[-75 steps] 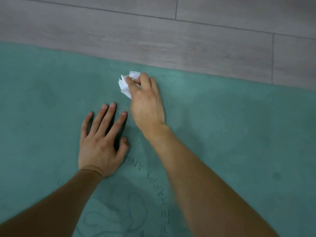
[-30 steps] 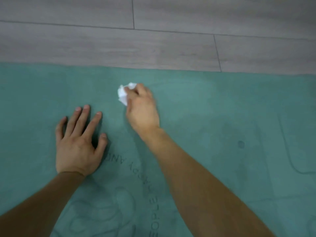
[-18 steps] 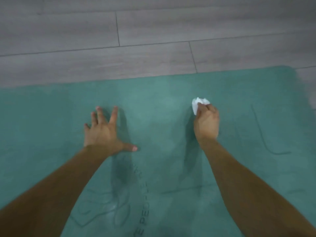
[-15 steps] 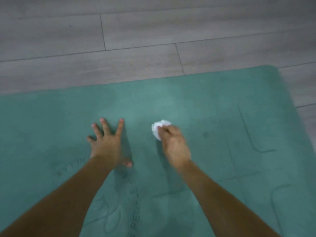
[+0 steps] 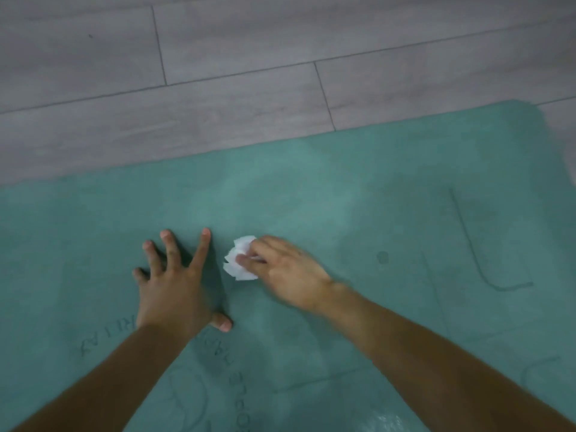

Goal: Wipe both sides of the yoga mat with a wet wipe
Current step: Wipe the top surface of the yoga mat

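On the grey wood-plank floor (image 5: pixel 218 57), a teal yoga mat (image 5: pixel 343 188) lies flat and fills the lower part of the head view. Its far edge runs slantwise across the frame; one rounded corner shows at upper right. Surface carries faint dark printed lines, a small round dot (image 5: pixel 382 257) and lettering near the forearms, too blurred to read.

Left hand (image 5: pixel 174 285): palm down on the mat, fingers straight and spread wide, thumb out to the side, holding nothing.

Right hand (image 5: pixel 286 272): just beside the left, apart from it, blurred. Fingers curled around a crumpled white wet wipe (image 5: pixel 240 260), pinching it at the fingertips. The wipe sticks out past the fingertips toward the left hand and sits against the mat surface, in the gap between the two hands, nearer the right.

Both forearms bare, entering from the bottom corners of the frame. Paler, hazy patches on the mat beyond the hands; a glossy spot at the bottom edge, right of centre.
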Demonstrator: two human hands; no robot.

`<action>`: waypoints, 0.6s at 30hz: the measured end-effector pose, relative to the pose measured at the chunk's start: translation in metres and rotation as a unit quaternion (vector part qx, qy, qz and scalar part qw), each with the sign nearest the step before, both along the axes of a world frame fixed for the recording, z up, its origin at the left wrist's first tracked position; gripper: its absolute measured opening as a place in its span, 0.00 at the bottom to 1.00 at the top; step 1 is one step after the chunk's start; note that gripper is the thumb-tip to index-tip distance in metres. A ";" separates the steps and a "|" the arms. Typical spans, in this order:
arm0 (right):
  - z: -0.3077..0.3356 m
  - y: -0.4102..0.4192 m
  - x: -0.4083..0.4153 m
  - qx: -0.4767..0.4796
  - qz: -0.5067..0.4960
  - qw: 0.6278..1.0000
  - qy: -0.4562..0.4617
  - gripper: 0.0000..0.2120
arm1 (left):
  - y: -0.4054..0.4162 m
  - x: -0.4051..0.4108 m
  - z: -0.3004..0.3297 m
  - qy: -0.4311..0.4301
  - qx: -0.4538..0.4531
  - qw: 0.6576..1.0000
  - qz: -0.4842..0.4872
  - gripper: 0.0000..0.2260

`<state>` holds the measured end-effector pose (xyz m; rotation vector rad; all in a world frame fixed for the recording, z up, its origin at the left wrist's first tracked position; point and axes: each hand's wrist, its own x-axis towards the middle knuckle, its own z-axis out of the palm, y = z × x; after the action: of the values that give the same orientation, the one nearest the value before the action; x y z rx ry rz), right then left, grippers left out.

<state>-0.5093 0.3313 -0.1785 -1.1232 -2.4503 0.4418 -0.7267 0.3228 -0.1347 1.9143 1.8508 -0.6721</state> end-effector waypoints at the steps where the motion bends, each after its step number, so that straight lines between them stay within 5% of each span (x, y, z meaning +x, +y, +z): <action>1: -0.004 0.018 0.018 0.033 0.000 0.999 -0.007 0.13 | 0.000 -0.001 -0.001 -0.002 0.000 1.000 -0.002 0.81; 3: 0.002 0.064 0.073 0.037 -0.165 0.985 -0.018 0.08 | 0.000 -0.002 -0.001 -0.003 -0.002 1.000 -0.008 0.80; 6: 0.001 0.117 0.113 0.012 -0.494 0.869 -0.033 0.11 | -0.001 0.001 0.001 0.004 0.001 1.000 -0.010 0.80; 9: -0.032 0.135 0.034 -0.029 -0.423 0.883 0.201 0.06 | -0.001 0.000 0.002 0.004 0.001 1.000 -0.009 0.80; 11: -0.024 0.122 -0.022 -0.039 -0.216 0.965 0.145 0.08 | 0.000 -0.001 0.002 -0.003 -0.001 1.000 -0.004 0.80; 13: -0.008 0.120 -0.034 -0.037 -0.113 0.992 0.051 0.13 | -0.001 -0.002 0.002 -0.009 0.000 1.000 -0.001 0.80; 16: -0.015 0.135 0.051 -0.021 -0.248 0.961 0.117 0.06 | -0.001 -0.002 0.003 -0.009 0.001 1.000 -0.004 0.80; 18: -0.017 0.140 0.124 0.020 -0.411 0.910 0.044 0.12 | -0.001 -0.001 0.004 -0.007 0.004 1.000 -0.007 0.80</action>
<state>-0.3849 0.4709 -0.1956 -1.9047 -1.6693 0.1623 -0.7275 0.3217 -0.1312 1.9336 1.8360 -0.6556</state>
